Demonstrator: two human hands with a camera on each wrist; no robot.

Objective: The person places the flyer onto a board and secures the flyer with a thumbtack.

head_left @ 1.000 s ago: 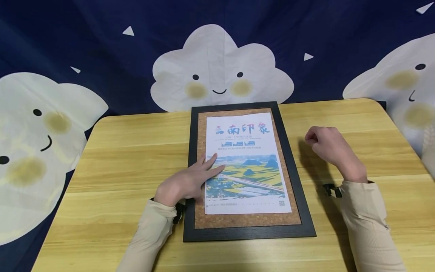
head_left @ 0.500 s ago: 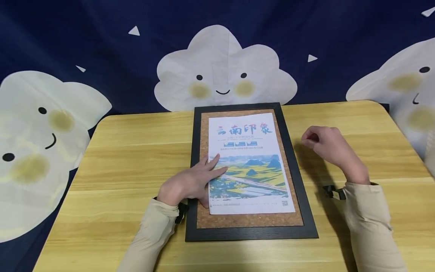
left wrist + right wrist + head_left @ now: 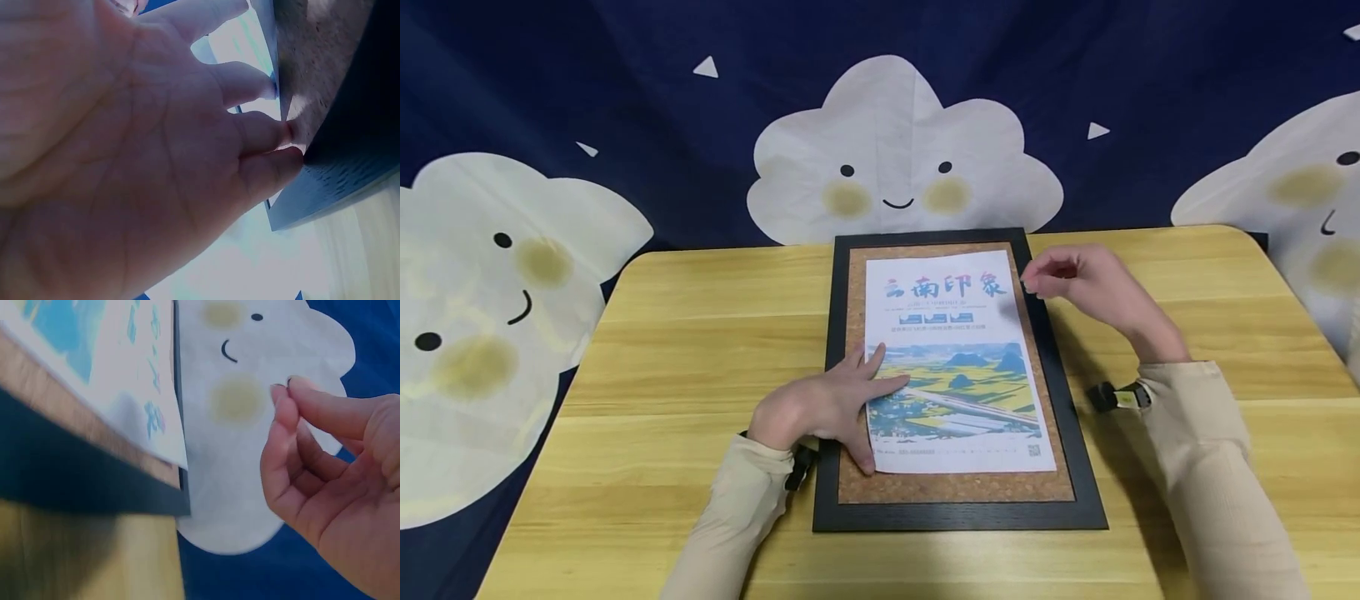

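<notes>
One poster (image 3: 955, 362) lay on one black-framed cork board (image 3: 958, 492), which sat flat in the middle of the wooden table (image 3: 685, 350), its far edge close to the backdrop. The sheet covered most of the cork and left a brown margin on all sides.

Two hands were at work. The left hand (image 3: 820, 408) lay flat on the poster's left edge, fingers straight and slightly spread, partly on paper and partly on the cork and frame; by my judgement it pressed the sheet down so that it would not slide on the board. The left wrist view showed the fingertips (image 3: 275, 134) against the paper's edge and the cork.

The right hand (image 3: 1086, 283) hovered above the board's upper right corner, near the poster's top right corner but clear of it. Its thumb and forefinger (image 3: 284, 403) were pressed tip to tip, the other fingers curled under. Whether something small, such as a pin, sat between them I could not tell; nothing showed there in either view.

Three smiling white clouds (image 3: 902, 158) and a few small white triangles showed on the dark blue backdrop (image 3: 625, 92). Both sleeves were beige, each with a dark strap at the wrist.
</notes>
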